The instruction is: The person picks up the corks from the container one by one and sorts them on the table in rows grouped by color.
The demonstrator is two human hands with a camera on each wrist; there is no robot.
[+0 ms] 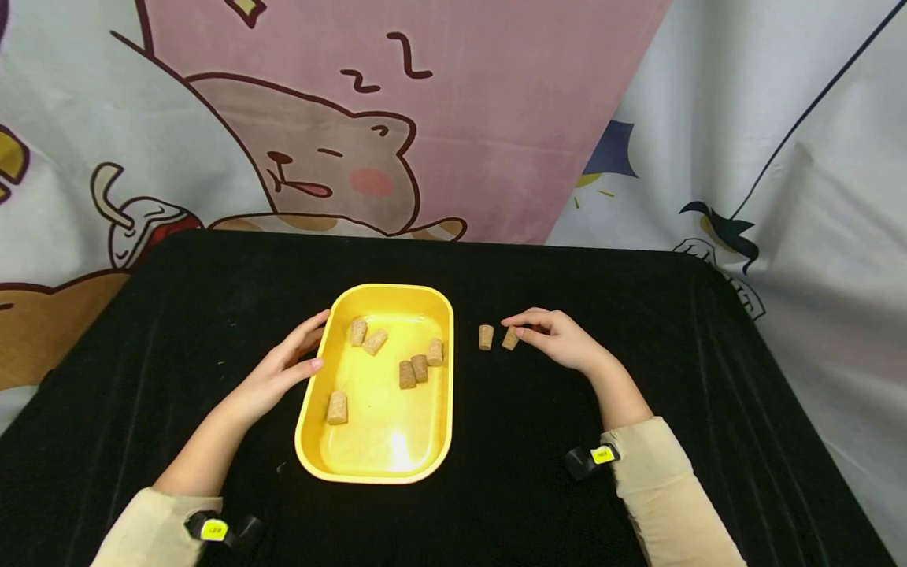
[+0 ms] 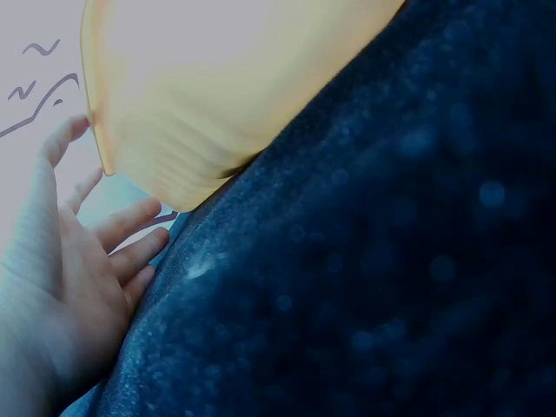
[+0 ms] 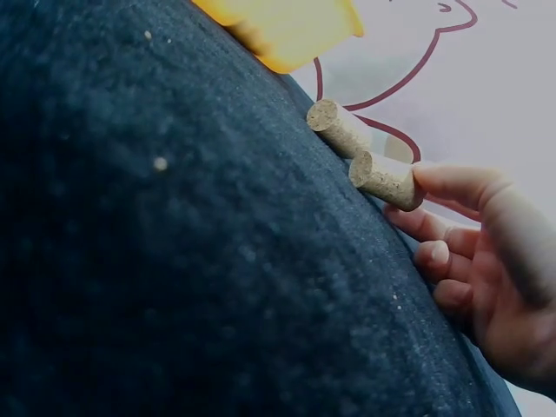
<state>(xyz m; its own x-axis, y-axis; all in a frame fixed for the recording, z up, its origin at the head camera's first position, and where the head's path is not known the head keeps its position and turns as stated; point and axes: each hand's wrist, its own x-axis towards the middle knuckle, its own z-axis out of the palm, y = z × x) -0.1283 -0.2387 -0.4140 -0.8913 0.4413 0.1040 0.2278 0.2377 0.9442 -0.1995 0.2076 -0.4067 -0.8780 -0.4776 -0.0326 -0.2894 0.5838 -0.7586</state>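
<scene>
My left hand (image 1: 278, 370) rests against the left side of a yellow plastic tray (image 1: 374, 478), fingers loosely extended and thumb touching the rim. In the left wrist view, the palm stands apart from the tray's wall. Right of the tray, my right hand (image 1: 563, 339) pinches a small cork (image 1: 509, 339) between thumb and forefinger, low over the black cloth. Another cork (image 1: 485, 337) stands just left of it, outside the tray. Inside the tray are several corks, including a pair (image 1: 366, 337) near the upper left and a single cork (image 1: 337, 408) at lower left.
A black cloth (image 1: 538, 488) covers the table. Behind it hangs a curtain (image 1: 496, 118) printed with a cartoon bear. Black wrist cameras sit at both sleeves, the right one (image 1: 581, 463) close above the cloth.
</scene>
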